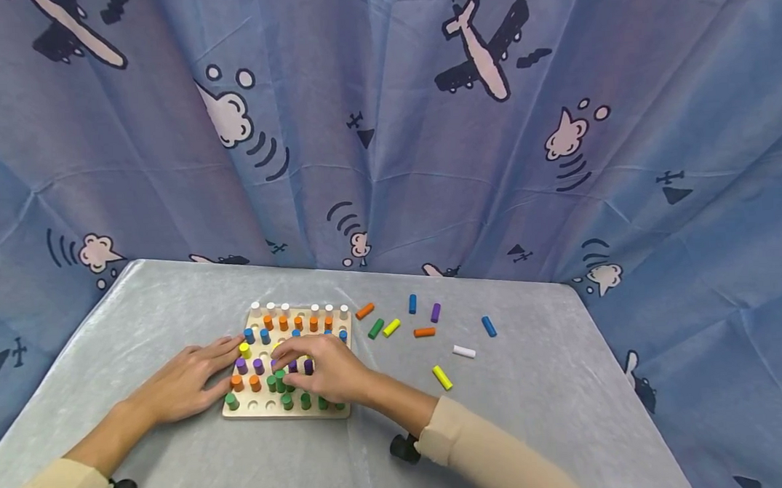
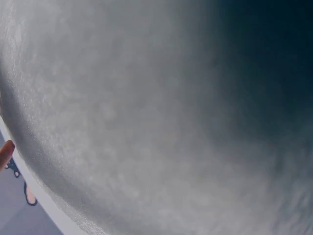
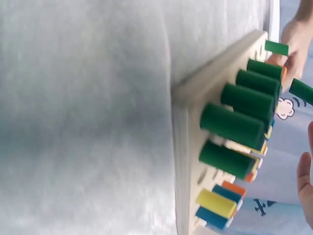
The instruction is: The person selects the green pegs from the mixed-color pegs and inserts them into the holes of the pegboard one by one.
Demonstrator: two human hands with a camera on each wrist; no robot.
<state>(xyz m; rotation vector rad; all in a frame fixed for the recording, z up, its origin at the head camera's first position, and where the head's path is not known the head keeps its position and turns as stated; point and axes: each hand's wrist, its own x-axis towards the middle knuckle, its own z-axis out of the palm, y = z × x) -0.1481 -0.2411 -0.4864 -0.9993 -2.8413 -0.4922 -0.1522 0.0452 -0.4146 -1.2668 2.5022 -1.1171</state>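
Observation:
A wooden pegboard (image 1: 244,414) stands on the table with rows of white, orange, blue, yellow, purple and green pegs upright in it. Over its front half, my right hand (image 1: 331,369) pinches a green peg (image 1: 280,380) between thumb and fingers. The right wrist view shows this green peg (image 3: 302,91) tilted above the board, near the fingertips (image 3: 304,171) at the edge. My left hand (image 1: 186,382) lies along the board's left side, fingers extended and touching its edge. Part of the middle rows is hidden beneath the right hand. Only one fingertip appears in the left wrist view.
Loose pegs lie scattered right of the board, among them a white peg (image 1: 464,351), a yellow peg (image 1: 442,377) and a blue peg (image 1: 489,326). A grey cloth (image 1: 536,412) covers the table. Behind its far edge hangs a blue curtain (image 1: 400,163) with airplane prints.

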